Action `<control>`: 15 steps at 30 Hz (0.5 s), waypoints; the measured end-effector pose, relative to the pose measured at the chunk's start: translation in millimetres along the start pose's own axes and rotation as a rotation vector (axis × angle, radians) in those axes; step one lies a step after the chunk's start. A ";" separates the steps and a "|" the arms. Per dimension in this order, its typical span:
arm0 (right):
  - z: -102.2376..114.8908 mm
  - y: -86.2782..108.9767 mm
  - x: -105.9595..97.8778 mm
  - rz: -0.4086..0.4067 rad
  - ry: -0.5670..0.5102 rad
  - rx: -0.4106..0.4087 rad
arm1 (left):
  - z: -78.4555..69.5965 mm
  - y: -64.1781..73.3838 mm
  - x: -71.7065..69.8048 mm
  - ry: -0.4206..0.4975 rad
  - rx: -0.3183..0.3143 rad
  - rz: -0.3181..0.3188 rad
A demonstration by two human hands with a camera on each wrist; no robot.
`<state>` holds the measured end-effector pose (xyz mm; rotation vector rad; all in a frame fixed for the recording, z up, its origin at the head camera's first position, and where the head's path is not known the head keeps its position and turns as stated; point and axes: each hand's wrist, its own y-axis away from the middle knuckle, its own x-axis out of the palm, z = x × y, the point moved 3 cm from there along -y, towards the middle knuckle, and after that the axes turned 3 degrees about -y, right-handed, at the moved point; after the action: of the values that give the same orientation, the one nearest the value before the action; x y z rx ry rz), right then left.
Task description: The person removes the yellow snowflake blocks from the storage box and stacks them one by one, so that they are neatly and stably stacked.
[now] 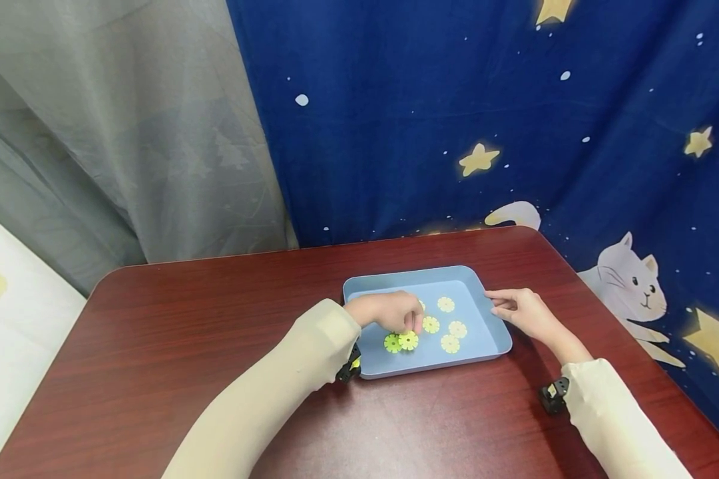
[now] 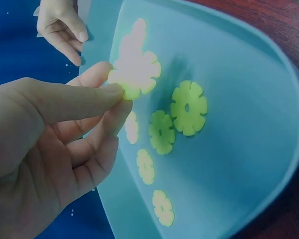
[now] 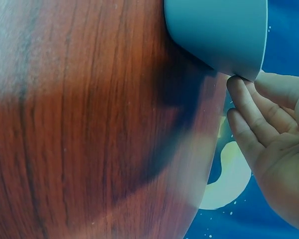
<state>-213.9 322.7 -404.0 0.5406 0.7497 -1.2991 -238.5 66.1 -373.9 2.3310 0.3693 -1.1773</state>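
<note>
A blue tray (image 1: 485,336) holds several flower-shaped notched plastic discs in yellow-green and paler yellow. Over its left part, my left hand (image 1: 395,311) pinches one yellow-green notched disc (image 2: 144,74) between thumb and fingertips, raised off the tray floor. Bright glare washes out part of that disc in the left wrist view. A greener disc (image 1: 393,343) lies just below this hand, and another disc (image 1: 431,324) is to its right. At the tray's right end, my right hand (image 1: 524,313) pinches the rim, thumb on one side and fingers on the other.
The tray rests on a dark red wooden table (image 1: 216,332), near its far right part. A blue curtain (image 1: 395,133) with stars and a grey curtain (image 1: 174,133) hang behind the table. Dark wrist cameras (image 1: 554,394) sit at both cuffs.
</note>
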 end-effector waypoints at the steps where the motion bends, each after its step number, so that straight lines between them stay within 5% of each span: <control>1: -0.4 0.2 0.2 0.000 -0.001 0.002 | 0.5 1.8 -0.7 0.000 -0.003 -0.005; 15: 0.1 0.2 0.7 0.000 -0.003 -0.007 | 5.8 30.6 -10.4 -0.011 0.060 -0.091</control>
<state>-213.6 322.2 -404.5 0.5331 0.7515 -1.2965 -234.8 37.1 -358.9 2.3800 0.4464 -1.2604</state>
